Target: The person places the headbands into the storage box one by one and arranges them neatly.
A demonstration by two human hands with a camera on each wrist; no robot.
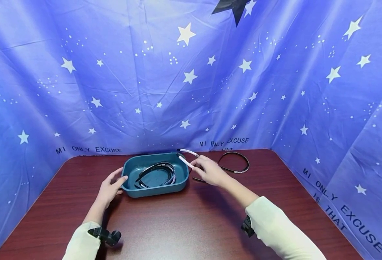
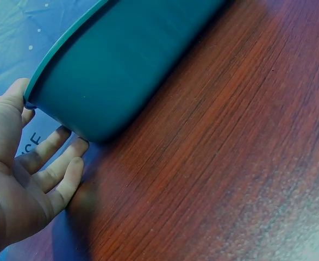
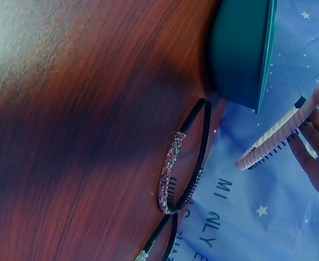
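A teal plastic basin (image 1: 158,191) stands on the table with several dark headbands (image 1: 169,173) lying inside it. My left hand (image 1: 108,187) holds its left end, thumb over the rim and the other fingers spread along the outer wall, as the left wrist view shows. Between the thumb and fingers of my right hand (image 1: 210,171) is a pale pink headband (image 3: 279,133) with comb teeth. Its black-tipped ends point toward the basin's right rim in the head view. Below that hand lies a black headband with red and silver stones (image 3: 167,174).
Another black headband (image 3: 143,254) lies beside the stone-covered one, right of the basin. A blue curtain with white stars (image 1: 187,77) hangs behind and around the dark red wooden table (image 1: 165,227). Each wrist wears a black camera (image 1: 108,236).
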